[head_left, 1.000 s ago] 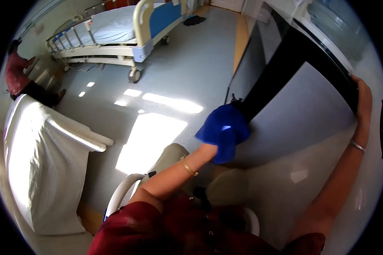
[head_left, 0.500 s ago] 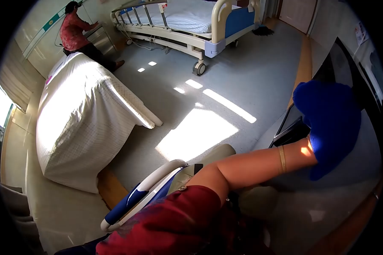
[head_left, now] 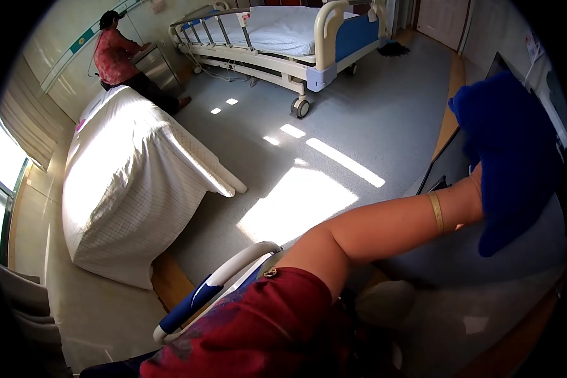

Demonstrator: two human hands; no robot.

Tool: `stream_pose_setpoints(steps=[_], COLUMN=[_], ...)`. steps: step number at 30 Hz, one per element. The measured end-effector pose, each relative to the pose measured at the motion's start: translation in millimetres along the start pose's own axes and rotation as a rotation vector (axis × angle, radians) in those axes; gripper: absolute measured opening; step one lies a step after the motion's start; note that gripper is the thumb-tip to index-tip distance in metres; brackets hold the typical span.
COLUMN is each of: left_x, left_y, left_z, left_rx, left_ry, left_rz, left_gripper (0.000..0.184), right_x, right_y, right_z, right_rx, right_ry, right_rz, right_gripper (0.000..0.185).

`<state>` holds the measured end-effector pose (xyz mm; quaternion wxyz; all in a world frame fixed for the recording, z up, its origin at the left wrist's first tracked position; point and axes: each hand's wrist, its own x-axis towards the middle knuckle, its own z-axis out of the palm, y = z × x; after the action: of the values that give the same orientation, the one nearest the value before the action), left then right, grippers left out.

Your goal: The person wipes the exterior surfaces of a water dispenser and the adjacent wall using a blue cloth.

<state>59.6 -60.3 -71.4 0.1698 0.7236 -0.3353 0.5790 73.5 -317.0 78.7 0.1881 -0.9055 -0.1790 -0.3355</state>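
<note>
My left arm, in a dark red sleeve with a gold band at the wrist, reaches across to the right. A thick blue cloth (head_left: 513, 145) covers most of my left hand (head_left: 475, 183), leaving only a small part near the wrist visible. The hand holds the cloth against a dark, glossy screen-like panel (head_left: 444, 160) by the right wall. My fingers are hidden beneath the cloth. My right hand is out of view.
A curved white and blue rail (head_left: 217, 283) lies close below my arm. A white sheet (head_left: 132, 195) drapes a large form at left. Farther back stand a wheeled hospital bed (head_left: 283, 38) and a person in red (head_left: 114, 60) beside a metal cabinet (head_left: 159, 68).
My left hand and the blue cloth have moved up and to the right across the panel. The whole view has shifted slightly. At the cabinet, the other person stays in place.
</note>
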Motion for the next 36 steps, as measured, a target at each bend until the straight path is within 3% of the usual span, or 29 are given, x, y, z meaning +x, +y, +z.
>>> stream_pose_setpoints(steps=[4, 6, 7, 8, 9, 10, 11, 12, 13, 14, 15, 17, 19, 20, 25, 26, 28, 29, 31, 33, 36], left_x=[-74, -112, -130, -152, -173, -192, -214, -229, -211, -193, -180, -169, -164, -150, -43, -37, -25, -14, 13, 26, 37], left_y=[26, 39, 48, 48, 45, 48, 46, 43, 46, 46, 44, 37, 30, 27, 22, 20, 20, 25, 40, 49, 61], left_z=[-5, -17, -18, -9, -7, 6, 10, 7, -10, -19, -28, -29, -26, -30, -57, -51, -40, -40, -42, -31, -10], left_rx=[-0.153, -0.450, -0.692, -0.452, -0.420, -0.391, -0.400, -0.392, -0.361, -0.394, -0.477, -0.563, -1.236, -1.238, -2.312, -2.314, -0.713, -0.715, -0.074, -0.140, -0.303], left_ry=[-0.102, -0.236, -0.314, -0.341, -0.343, -0.484, -0.669, -0.689, -0.746, -0.778, -0.798, -0.829, -0.642, -0.663, -0.073, -0.091, -0.432, -0.445, -0.423, -0.447, -0.477], left_rz=[0.028, -0.094, -0.292, -0.079, 0.020, -0.028, -0.060, -0.068, -0.106, -0.131, -0.174, -0.199, -0.939, -0.925, -0.999, -0.998, -0.602, -0.592, -0.129, -0.100, -0.111], left_gripper=[0.035, 0.038, 0.041, 0.043, 0.046, 0.047, 0.049, 0.050, 0.050, 0.052, 0.052, 0.052, 0.048, 0.048, 0.055, 0.055, 0.054, 0.054, 0.051, 0.049, 0.049], right_x=[1, 1, 6, 11, 6, -4, -7, -9, -13, -11, -15, -16, -15, -13, -15, -15, -16, -15, -17, -16, -16], right_y=[-3, 2, 45, 93, 68, 32, 19, 11, -2, 1, -2, -10, -14, -13, -21, -22, -24, -25, -29, -28, -30], right_z=[0, -1, 8, 15, 11, 5, 5, 8, 4, 8, 10, 13, 14, 14, 17, 16, 17, 16, 15, 13, 10], right_rx=[-0.017, -0.069, -0.172, -0.286, -0.235, -0.374, -0.246, -0.223, -0.307, -0.297, -0.367, -0.255, -0.185, -0.198, -0.157, -0.159, -0.163, -0.194, -0.237, -0.316, -0.265], right_ry=[0.011, -0.047, 0.058, 0.157, 0.127, 0.089, 0.098, 0.113, 0.097, 0.103, 0.149, 0.240, 0.270, 0.241, 0.299, 0.308, 0.308, 0.286, 0.295, 0.259, 0.169], right_rz=[-0.035, 0.001, -0.079, -0.161, -0.133, -0.201, -0.170, -0.061, -0.124, -0.024, -0.131, -0.049, 0.044, 0.048, 0.033, 0.044, 0.063, 0.102, 0.069, 0.012, 0.095], right_gripper=[0.045, 0.047, 0.044, 0.042, 0.041, 0.037, 0.033, 0.033, 0.037, 0.030, 0.028, 0.032, 0.034, 0.034, 0.037, 0.037, 0.036, 0.035, 0.035, 0.034, 0.037])
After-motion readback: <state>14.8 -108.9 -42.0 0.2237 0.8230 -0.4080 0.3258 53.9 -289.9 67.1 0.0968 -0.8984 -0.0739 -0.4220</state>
